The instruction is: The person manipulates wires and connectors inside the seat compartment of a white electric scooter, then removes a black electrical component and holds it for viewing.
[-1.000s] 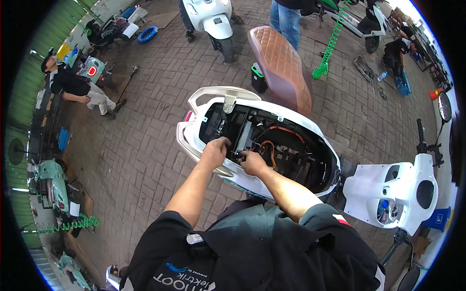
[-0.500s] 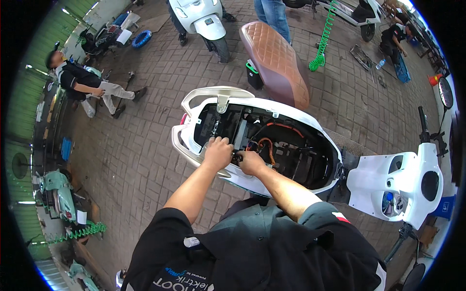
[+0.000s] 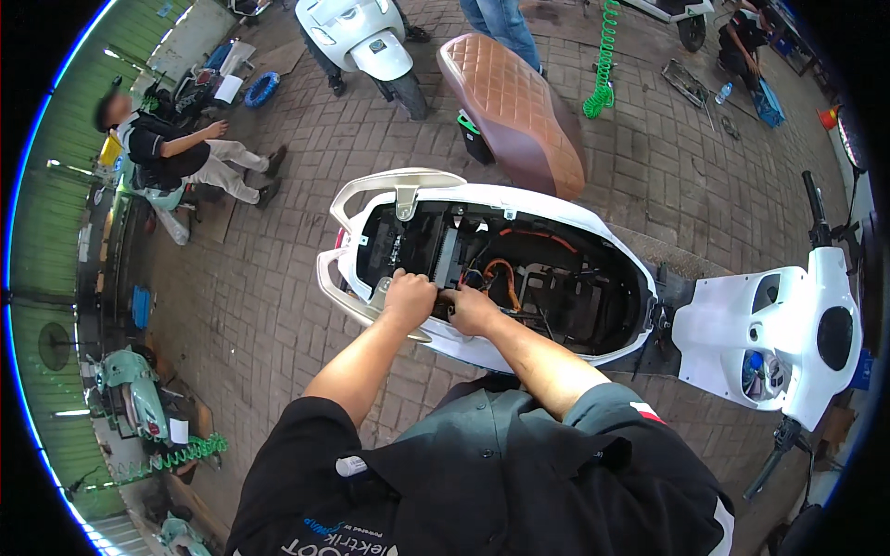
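Observation:
A white scooter (image 3: 742, 338) stands crosswise before me, its underseat bay (image 3: 575, 320) uncovered. Orange cables (image 3: 505, 283) and dark parts show inside. My left hand (image 3: 409, 300) is closed at the near edge of the bay, by the beige grab rail (image 3: 332, 280). Close to its right, my right hand (image 3: 473, 311) has its fingers curled down inside the same edge, beside a finned grey metal part (image 3: 447, 258). Both hands seem to grip something small and dark between them, mostly hidden by the fingers, and I cannot make out what it is.
A brown quilted seat (image 3: 510, 111) is raised beyond the scooter. Another pale scooter (image 3: 371, 46) and a person in jeans stand behind it. A seated person (image 3: 190, 148) is at the left. A green coiled hose (image 3: 603, 69) hangs at the back.
My view has shifted slightly, so the scooter sits a little differently in the picture. Both hands stay close together at the same edge. The person at the left has moved an arm.

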`<move>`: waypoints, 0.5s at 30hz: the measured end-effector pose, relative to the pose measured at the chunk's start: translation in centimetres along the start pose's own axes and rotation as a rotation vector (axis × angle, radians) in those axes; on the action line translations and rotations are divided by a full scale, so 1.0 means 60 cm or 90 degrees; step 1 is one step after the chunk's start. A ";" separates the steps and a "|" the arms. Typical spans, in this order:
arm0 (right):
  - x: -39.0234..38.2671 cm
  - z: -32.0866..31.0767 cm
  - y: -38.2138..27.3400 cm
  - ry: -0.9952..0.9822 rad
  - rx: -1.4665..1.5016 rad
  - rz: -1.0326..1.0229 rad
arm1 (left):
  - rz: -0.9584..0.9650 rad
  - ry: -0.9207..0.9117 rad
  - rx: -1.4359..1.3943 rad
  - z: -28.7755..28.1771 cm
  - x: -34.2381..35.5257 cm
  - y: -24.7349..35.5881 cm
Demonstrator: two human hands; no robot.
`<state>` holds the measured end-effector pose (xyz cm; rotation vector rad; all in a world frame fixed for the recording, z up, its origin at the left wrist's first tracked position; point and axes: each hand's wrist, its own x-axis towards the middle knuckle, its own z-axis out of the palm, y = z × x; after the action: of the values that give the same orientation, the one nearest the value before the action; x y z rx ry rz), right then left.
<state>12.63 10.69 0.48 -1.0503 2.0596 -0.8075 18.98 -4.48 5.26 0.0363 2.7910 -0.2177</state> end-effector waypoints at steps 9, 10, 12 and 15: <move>0.007 -0.001 0.014 -0.035 0.085 -0.001 | -0.035 0.035 -0.051 -0.010 -0.006 0.004; 0.006 0.001 0.016 -0.018 0.095 0.003 | -0.040 0.056 -0.016 -0.009 -0.005 0.010; 0.006 0.005 0.021 0.000 0.106 0.007 | -0.045 0.052 -0.006 -0.009 -0.002 0.017; 0.007 0.008 0.025 0.036 0.122 -0.004 | -0.111 0.012 -0.087 -0.016 -0.005 0.031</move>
<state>12.17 10.94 -1.04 -0.9374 1.9801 -1.0264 19.04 -2.47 5.96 -0.2405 2.8218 -0.0675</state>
